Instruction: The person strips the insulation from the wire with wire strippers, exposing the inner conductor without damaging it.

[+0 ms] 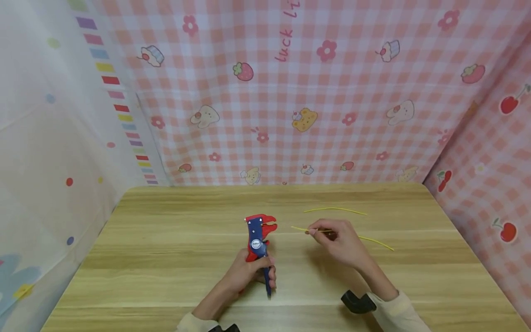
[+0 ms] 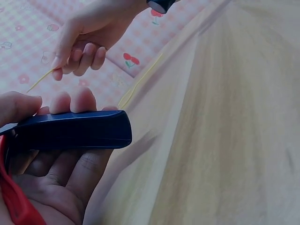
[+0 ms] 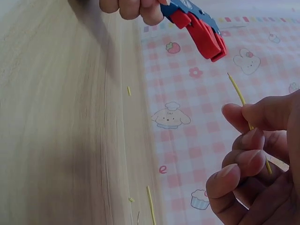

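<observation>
My left hand (image 1: 254,272) grips a blue-and-red wire stripper (image 1: 258,237) by its handles, head pointing away from me. Its red jaws stand apart, with nothing between them. Close up in the left wrist view, fingers curl round the blue handle (image 2: 75,130). To the right of the tool, my right hand (image 1: 338,240) pinches a thin yellow wire (image 3: 237,89) between thumb and forefinger. The wire's tip points at the stripper head, a short gap away. More yellow wire (image 1: 377,242) shows beyond the right hand; I cannot tell whether it belongs to the pinched one.
Another yellow wire (image 1: 335,209) lies on the wooden table (image 1: 166,267) behind the right hand. Small yellow scraps (image 3: 129,91) are on the tabletop near its back edge. Pink checked cloth (image 1: 265,92) hangs behind the table, with more cloth at both sides.
</observation>
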Motion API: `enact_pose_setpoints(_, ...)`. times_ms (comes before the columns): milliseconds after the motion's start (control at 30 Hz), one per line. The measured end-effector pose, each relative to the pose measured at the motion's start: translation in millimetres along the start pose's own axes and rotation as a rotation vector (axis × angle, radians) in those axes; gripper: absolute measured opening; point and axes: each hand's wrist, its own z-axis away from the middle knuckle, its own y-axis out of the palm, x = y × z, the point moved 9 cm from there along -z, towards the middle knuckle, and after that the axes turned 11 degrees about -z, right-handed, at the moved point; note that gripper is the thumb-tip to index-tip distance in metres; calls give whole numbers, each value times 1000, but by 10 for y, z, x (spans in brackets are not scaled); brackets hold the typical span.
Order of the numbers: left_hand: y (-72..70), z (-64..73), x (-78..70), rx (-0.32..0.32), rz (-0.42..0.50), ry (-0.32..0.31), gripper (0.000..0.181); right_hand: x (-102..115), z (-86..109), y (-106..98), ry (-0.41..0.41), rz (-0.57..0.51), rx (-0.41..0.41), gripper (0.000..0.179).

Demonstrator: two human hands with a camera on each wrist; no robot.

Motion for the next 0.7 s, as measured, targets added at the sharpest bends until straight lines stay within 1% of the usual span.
enact_pose_setpoints(100,-38,-2,-6,-6,-2,8,23,-30,3,-33,25,12,-16,11)
enact_pose_setpoints(333,-109,-3,-15,-20,-16,4,16,-111,3,-125,34,64,-42,10)
enact_pose_setpoints(533,-148,6,-48,-16,-27,8,21,-197,16,-223,66,97,-72,8)
enact_pose_setpoints(700,-201,-6,-58,-21,-28,27,19,-270,24,-290,73,134,-88,10)
